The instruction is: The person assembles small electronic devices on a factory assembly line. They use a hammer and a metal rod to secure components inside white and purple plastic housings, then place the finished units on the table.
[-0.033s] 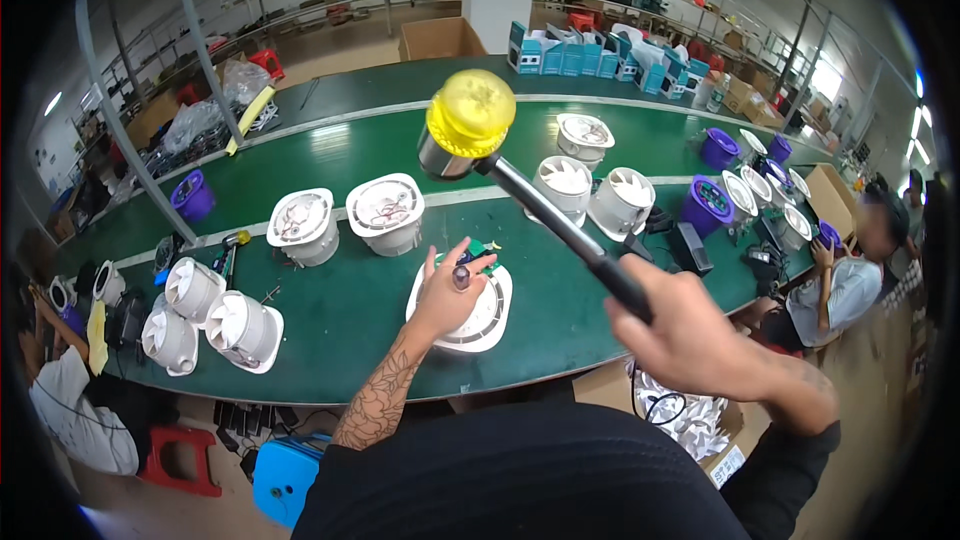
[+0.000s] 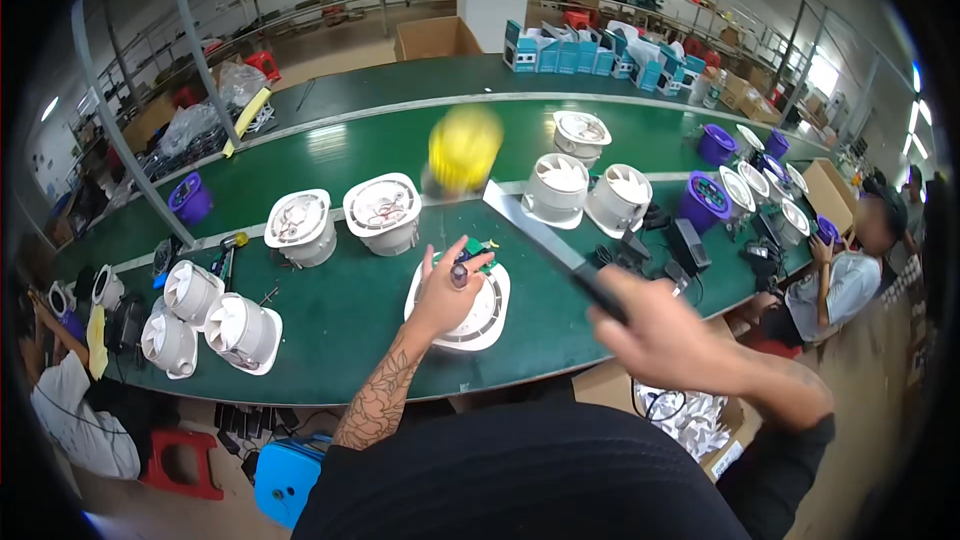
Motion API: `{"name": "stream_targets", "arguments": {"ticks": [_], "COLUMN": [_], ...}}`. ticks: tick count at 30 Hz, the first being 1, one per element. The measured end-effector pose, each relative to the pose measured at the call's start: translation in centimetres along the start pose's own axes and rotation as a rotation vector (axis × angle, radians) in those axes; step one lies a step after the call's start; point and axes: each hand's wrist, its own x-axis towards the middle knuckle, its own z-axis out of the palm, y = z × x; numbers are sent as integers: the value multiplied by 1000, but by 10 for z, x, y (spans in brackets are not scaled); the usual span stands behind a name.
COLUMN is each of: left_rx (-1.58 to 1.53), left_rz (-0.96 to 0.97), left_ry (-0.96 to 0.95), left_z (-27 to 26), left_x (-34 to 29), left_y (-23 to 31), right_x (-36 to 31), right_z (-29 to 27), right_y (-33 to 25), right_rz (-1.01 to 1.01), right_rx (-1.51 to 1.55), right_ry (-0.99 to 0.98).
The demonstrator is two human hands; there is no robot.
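Note:
My right hand point(image 2: 665, 332) is wrapped round the black grip of a mallet point(image 2: 545, 242) with a yellow head. The mallet is raised above the bench, and its head is blurred. My left hand point(image 2: 445, 297) pinches a short tool with a rounded, purplish-brown end point(image 2: 459, 275), its other fingers stretched out. It rests over a round white fan housing point(image 2: 487, 318) with a square-cornered rim. What the tool's lower end touches is hidden under the hand. A green circuit board point(image 2: 478, 258) shows at the housing's far side, beside my fingertips.
White fan housings point(image 2: 382, 212) stand farther back; several with blades point(image 2: 240, 332) stand left, and others point(image 2: 557, 188) right. Purple housings point(image 2: 705, 202) and black adapters point(image 2: 686, 243) lie rightward. Co-workers sit at both ends. A box of white parts point(image 2: 690, 423) is below the bench edge.
The mallet has swung lower, its yellow head now smeared by motion, and my right hand has shifted slightly down and left. My left hand and the tool in it stay put.

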Motion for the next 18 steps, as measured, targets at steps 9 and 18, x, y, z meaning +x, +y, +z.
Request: {"name": "stream_targets", "arguments": {"ticks": [9, 18], "left_rx": [-142, 63], "left_rz": [-32, 182], "left_ry": [-15, 6], "left_z": [9, 15], "left_x": [3, 14], "left_y": [2, -15], "right_x": [0, -6], "right_z": [32, 22], "right_y": [43, 51], "right_rz": [-7, -63], "right_rx": [-65, 27], "right_ry": [-19, 239]}}
